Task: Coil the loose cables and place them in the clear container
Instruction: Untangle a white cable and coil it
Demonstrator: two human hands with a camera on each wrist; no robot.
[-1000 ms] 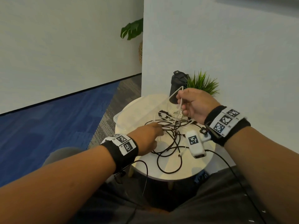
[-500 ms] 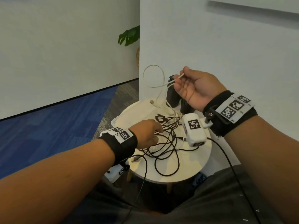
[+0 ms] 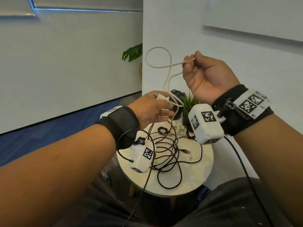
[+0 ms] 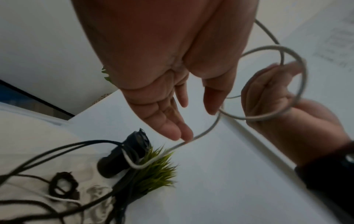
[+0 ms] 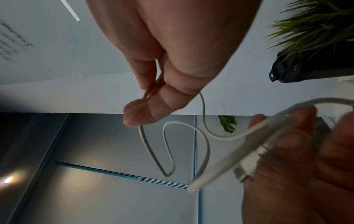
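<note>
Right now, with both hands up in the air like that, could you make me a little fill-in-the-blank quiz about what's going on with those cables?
1. The right hand pinches a cable whose colour is ____.
2. The left hand holds that cable's ____ end on top of its fingers.
3. The tangle lying on the round table is ____ in colour.
4. Beside the green plant stands a ____ bottle.

Missing words: white; plug; black; black
</note>
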